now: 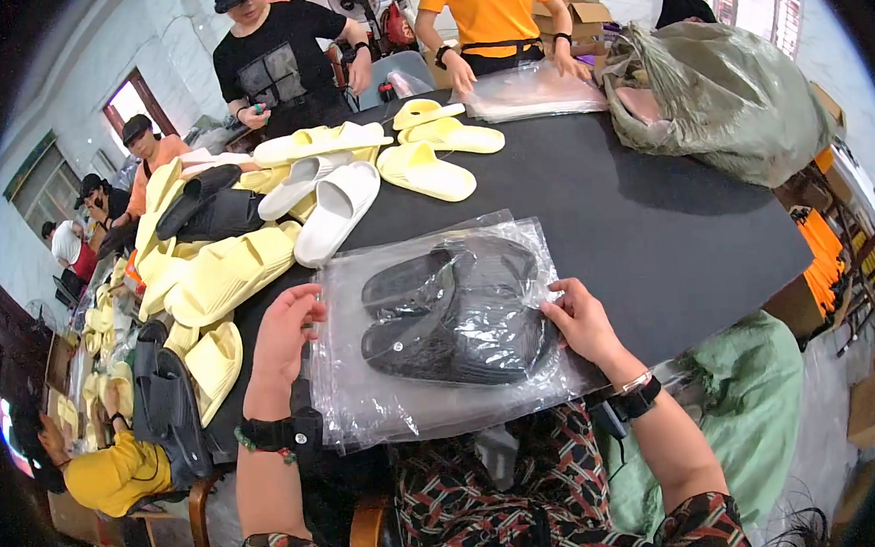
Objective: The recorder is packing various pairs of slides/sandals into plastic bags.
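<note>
In front of me a pair of black slide slippers (412, 350) lies inside a clear plastic bag (522, 236). This bag rests on a stack of flat clear bags (366, 418) at the table's near edge. My right hand (583, 323) pinches the right edge of the bag with the slippers, thumb on top. At the stack's left side is my left hand (289, 333), its fingers loosely bent and apart, holding nothing that I can see.
Yellow slippers (227, 276), white ones (338, 209) and black ones (164, 390) are heaped on the dark table (655, 230) at left. A big grey-green sack (727, 95) stands far right. Across the table, one person handles clear bags (532, 92); another (279, 63) stands beside.
</note>
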`<state>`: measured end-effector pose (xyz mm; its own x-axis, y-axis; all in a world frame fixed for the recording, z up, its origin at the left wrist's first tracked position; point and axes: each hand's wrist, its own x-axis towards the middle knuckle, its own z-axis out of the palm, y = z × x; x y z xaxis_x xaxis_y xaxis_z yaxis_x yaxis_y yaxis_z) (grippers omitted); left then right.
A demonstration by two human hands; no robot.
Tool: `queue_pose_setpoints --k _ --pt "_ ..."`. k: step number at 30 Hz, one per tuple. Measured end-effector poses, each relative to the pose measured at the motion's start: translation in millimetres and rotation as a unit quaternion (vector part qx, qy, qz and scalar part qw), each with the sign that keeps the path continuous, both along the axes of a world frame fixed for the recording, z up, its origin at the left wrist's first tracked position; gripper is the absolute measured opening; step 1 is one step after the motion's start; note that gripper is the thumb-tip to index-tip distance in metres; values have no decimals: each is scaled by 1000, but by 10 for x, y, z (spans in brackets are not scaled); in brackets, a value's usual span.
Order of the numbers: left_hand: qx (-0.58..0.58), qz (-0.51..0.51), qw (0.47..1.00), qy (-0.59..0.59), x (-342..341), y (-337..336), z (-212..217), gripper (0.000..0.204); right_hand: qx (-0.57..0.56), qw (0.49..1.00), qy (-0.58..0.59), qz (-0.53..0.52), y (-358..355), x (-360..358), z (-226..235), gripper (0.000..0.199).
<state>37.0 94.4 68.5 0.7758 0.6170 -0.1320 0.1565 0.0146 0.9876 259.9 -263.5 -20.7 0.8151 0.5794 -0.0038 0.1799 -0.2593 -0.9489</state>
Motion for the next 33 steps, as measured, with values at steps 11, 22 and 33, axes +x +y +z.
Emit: queue_pose_setpoints --k 11,22,33 --pt "-85 -87 989 83 204 38 -108 19 -6 998 -63 -12 -20 -37 -46 34" --pt "-208 -32 976 -56 44 97 168 29 71 989 -125 -43 -21 -25 -115 34" --pt "12 -264 942 206 398 461 -11 48 19 998 10 -51 -6 -50 141 42"
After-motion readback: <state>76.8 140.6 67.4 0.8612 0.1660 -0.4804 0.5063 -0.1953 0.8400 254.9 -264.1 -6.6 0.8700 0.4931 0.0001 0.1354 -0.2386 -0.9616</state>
